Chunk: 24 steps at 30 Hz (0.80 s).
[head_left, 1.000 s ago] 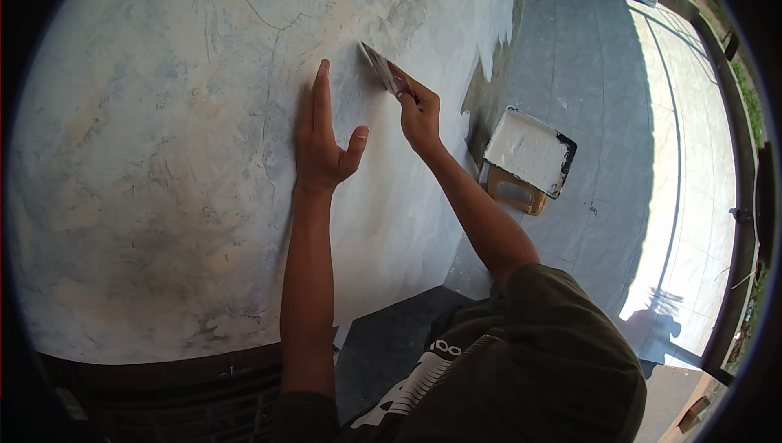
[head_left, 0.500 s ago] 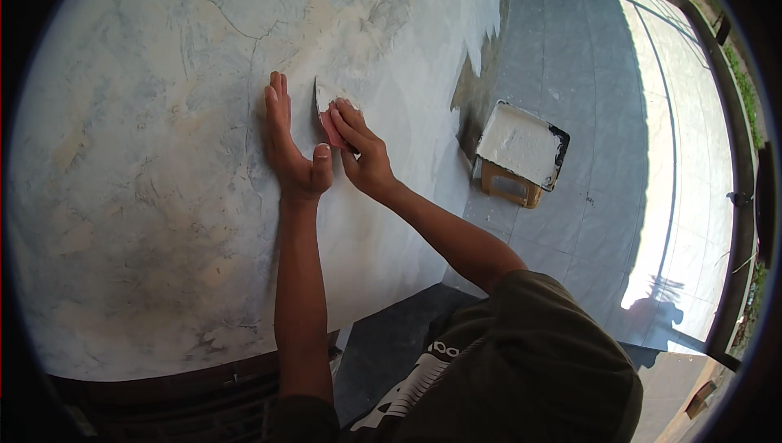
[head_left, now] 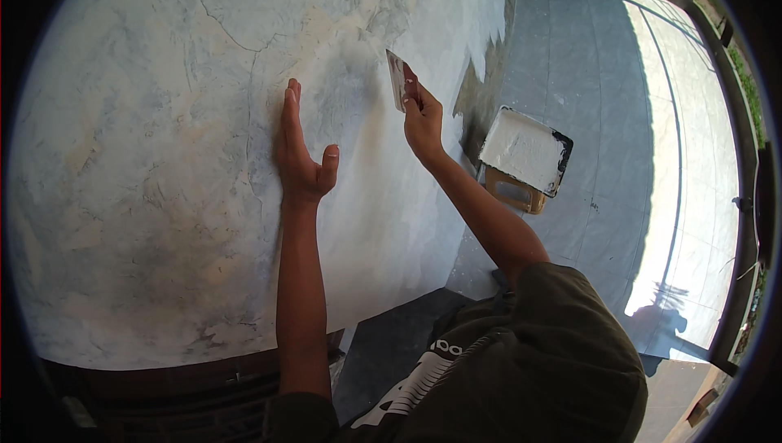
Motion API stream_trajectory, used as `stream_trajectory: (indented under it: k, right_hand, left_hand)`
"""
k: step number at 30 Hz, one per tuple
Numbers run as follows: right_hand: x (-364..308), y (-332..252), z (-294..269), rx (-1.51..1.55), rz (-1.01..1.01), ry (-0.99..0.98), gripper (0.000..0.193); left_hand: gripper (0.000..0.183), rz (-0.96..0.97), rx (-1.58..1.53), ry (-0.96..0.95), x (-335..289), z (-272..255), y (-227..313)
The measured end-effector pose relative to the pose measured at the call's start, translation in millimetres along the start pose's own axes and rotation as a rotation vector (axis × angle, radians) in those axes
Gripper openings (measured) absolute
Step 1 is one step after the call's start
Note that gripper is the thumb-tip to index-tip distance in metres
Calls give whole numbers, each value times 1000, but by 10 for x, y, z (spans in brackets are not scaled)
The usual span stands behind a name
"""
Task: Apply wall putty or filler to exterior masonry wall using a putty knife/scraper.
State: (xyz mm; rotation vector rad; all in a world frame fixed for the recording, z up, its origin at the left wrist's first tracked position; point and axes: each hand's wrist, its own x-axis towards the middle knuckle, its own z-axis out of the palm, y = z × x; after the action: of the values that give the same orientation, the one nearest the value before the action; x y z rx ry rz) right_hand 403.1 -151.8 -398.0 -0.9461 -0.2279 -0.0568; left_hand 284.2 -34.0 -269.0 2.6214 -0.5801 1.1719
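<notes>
My left hand (head_left: 300, 154) lies flat on a plastered wall (head_left: 163, 158), fingers together and thumb out. My right hand (head_left: 422, 121) holds a small flat putty scraper (head_left: 397, 78) with a whitish blade, its edge held at the wall a little right of my left hand. The wall is mottled grey, white and beige, with thin cracks running through it.
A tray of white putty (head_left: 525, 150) rests on a small brown box (head_left: 511, 190) on the grey tiled floor (head_left: 603, 101) at the right. A ragged patch of bare grey wall (head_left: 481, 89) shows beside it. Sunlight falls across the floor at far right.
My right hand has swept the scraper from beside my left hand rightward and up across the wall. My left hand stays flat on the plaster.
</notes>
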Motion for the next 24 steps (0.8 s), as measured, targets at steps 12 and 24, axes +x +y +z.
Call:
stream_trajectory:
  k: [12, 24]
  right_hand:
    - [-178, 165, 586, -224, -411, -187, 68]
    - [219, 85, 526, 73, -162, 88, 50]
  left_hand:
    - [85, -18, 20, -25, -3, 30, -8]
    - [88, -30, -12, 2, 8, 64, -9]
